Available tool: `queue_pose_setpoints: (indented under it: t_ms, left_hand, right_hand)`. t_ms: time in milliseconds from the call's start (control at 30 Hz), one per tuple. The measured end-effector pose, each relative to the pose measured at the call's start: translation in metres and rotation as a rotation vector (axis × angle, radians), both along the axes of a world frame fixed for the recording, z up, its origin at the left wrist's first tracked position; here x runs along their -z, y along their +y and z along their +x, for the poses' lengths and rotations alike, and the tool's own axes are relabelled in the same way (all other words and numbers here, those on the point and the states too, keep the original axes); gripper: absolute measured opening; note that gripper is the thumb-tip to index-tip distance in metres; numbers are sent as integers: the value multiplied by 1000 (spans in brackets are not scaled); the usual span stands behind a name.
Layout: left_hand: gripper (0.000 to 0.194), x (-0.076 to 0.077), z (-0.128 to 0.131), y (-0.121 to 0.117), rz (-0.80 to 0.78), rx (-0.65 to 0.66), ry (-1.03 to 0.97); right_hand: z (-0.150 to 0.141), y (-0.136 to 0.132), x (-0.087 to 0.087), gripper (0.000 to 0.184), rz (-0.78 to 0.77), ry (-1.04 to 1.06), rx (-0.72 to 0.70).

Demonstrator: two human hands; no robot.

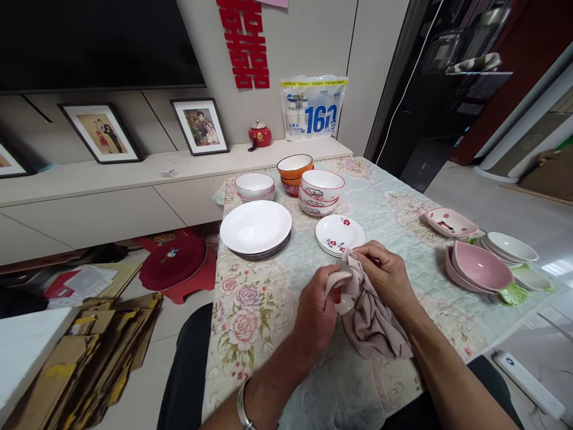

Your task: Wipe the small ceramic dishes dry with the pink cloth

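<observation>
Above the near part of the table, my left hand (317, 304) is closed around a small white dish (345, 306) with a red mark on it. My fingers and the cloth hide part of the dish, so its full shape cannot be made out. My right hand (382, 272) pinches a dusty-pink cloth (376, 325) against the dish's rim, and the rest of the cloth hangs in folds toward the table. Just beyond my hands lies a stack of small white plates (338, 232) with red flowers. To their left is a stack of larger white plates (256, 227).
Farther back stand white bowls with red rims (254, 184), orange bowls (294, 164) and patterned bowls (321, 191). On the right are pink leaf-shaped bowls (481, 266), pale bowls (511, 246) and a pink dish (451, 221). A floral tablecloth (250, 325) covers the table.
</observation>
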State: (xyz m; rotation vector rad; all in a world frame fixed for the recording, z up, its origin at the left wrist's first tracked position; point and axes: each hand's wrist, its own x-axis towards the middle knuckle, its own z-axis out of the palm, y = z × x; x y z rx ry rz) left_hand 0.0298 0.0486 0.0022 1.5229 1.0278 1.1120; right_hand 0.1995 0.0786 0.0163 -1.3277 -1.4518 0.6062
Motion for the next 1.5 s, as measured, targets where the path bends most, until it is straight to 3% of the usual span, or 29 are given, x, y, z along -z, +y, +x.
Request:
queue_pose_setpoints:
  t_ms: [100,200,300,433,533,767,900,1100,1200,1367,1500]
  left_hand:
    - [29,-1,0,0,6,2,-6]
    - [25,-2,-1,0,-2,-4,-27]
    - [20,-3,-2,1,-40,-11,-48]
    - [22,-1,-2,1,-81,-22,-19]
    - [21,-1,-2,2,-80,-44,-34]
    - [21,-4,-6,9,-156,-202,-118]
    - [19,-4,-4,6,-133,-161,-72]
    - [16,-4,0,-1,-105,-110,31]
    - [17,-2,-1,1,-119,-134,-25]
    - [23,4,-3,8,-167,-302,-60]
    - [28,4,-4,8,-143,-272,-22]
  right_hand:
    - [-2,-3,-3,20,-58,-7,21]
    - [-8,-9,-8,21,-14,-130,9]
    - [-17,-16,-14,32,69,-268,-79]
    - [-28,-23,-19,22,236,-305,-220]
    - [-24,-21,-19,21,275,-323,-280]
    - [-11,-14,-10,25,167,-434,-169]
    - [-24,-19,-11,17,291,-509,-201]
    - [-33,-25,-14,26,441,-642,-289]
    - [-27,-20,-11,22,384,-639,-291]
    - [-15,-10,2,15,136,-594,-224]
    - [-15,-13,6,19,282,-647,-133]
